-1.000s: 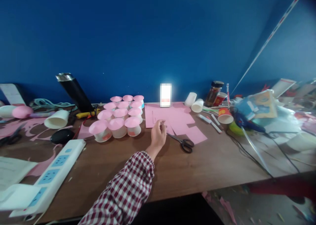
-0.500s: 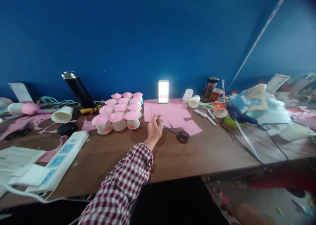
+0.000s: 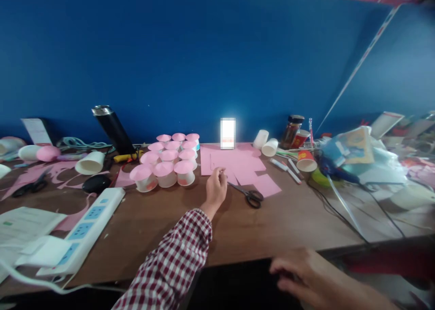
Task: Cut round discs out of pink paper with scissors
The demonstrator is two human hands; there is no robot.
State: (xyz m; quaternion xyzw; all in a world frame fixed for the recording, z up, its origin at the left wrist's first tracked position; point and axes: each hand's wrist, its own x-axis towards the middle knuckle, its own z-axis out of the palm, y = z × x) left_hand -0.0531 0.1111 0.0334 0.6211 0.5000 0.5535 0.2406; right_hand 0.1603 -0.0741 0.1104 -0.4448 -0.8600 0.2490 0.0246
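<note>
My left hand (image 3: 216, 188), in a checked sleeve, rests over the table with its fingers curled together. Whatever they may hold cannot be made out. Just beyond it lie pink paper sheets (image 3: 234, 158), some cut at the edges. Black-handled scissors (image 3: 253, 197) are to its right, blades pointing toward the hand. On its left stand rows of white paper cups (image 3: 166, 179) capped with shallow pink paper cones (image 3: 164, 167). My right hand (image 3: 301, 273), smeared a little by motion, is at the table's front edge above the dark lap, fingers apart, with nothing seen in it.
A power strip (image 3: 84, 233), a black mouse (image 3: 96, 183), a black flask (image 3: 113, 131) and pink scraps (image 3: 29, 178) occupy the left. Markers (image 3: 288, 170), loose cups (image 3: 270, 147), a jar (image 3: 292, 131), a glue gun (image 3: 336, 169) and plastic bags (image 3: 380, 156) are on the right. A lit phone (image 3: 227, 133) leans on the wall.
My right hand has risen from low at the right to the table's front edge. My left hand keeps its curled pose by the pink paper. The view has tilted up slightly.
</note>
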